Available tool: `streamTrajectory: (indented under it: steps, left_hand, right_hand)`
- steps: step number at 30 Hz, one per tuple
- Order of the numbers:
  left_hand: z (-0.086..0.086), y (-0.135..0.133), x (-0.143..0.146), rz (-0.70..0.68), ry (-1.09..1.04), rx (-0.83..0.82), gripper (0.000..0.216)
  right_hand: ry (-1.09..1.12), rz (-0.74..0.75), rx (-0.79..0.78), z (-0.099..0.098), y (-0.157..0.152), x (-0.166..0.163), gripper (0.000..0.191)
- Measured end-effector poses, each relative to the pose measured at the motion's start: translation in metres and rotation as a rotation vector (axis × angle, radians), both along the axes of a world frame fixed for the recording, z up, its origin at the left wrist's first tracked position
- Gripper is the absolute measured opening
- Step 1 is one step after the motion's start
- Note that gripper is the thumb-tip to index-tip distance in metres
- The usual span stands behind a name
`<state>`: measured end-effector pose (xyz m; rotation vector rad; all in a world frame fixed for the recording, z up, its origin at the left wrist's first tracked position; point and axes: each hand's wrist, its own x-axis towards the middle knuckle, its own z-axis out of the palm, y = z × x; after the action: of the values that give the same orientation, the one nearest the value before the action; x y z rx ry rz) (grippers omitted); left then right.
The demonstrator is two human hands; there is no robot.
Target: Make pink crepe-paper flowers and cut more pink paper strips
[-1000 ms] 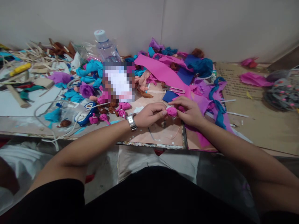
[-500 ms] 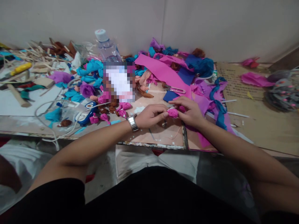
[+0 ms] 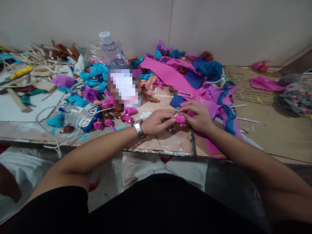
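Note:
Between my two hands is a small pink crepe paper flower [image 3: 180, 119], bunched like a rosebud, just above the table near its front edge. My left hand [image 3: 159, 122], with a metal watch [image 3: 138, 128] at the wrist, pinches it from the left with thumb and fingers. From the right, the fingers of my right hand [image 3: 197, 117] are closed on its other side. A small whitish bit shows between the fingertips above the flower. Just beyond lie small thread snips [image 3: 181, 93] on pink paper [image 3: 170, 74]. Several similar pink buds [image 3: 109, 123] lie to the left.
A clear bottle [image 3: 113, 50] with a white cap stands at the back, near a blurred-out patch. A white cord [image 3: 58, 143] loops over the front left edge. Wood sticks [image 3: 39, 58] and a yellow-handled tool [image 3: 21, 72] lie far left; cardboard [image 3: 273, 130] covers the right.
My fingers have shifted very slightly around the pink paper flower, which has turned a little. Both hands stay in the same place.

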<state>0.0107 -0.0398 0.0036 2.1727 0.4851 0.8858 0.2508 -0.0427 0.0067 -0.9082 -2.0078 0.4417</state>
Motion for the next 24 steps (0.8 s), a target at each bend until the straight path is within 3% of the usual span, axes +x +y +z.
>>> streamTrajectory:
  steps: [4,15,24]
  left_hand:
    - [-0.0004,-0.0008,-0.0001,-0.017,0.018,0.008,0.037]
    - [-0.0026,-0.0004,-0.0019,0.012,0.057,-0.056,0.041]
    - [-0.0030,-0.0007,-0.0025,0.049,0.133,0.067,0.042]
  right_hand:
    - [0.001,0.001,-0.017,-0.0039,0.0032,0.0011,0.022]
    - [-0.014,0.024,0.022,-0.0032,0.0020,0.0017,0.016]
    - [0.045,0.016,0.021,0.0011,-0.0008,-0.0009,0.014]
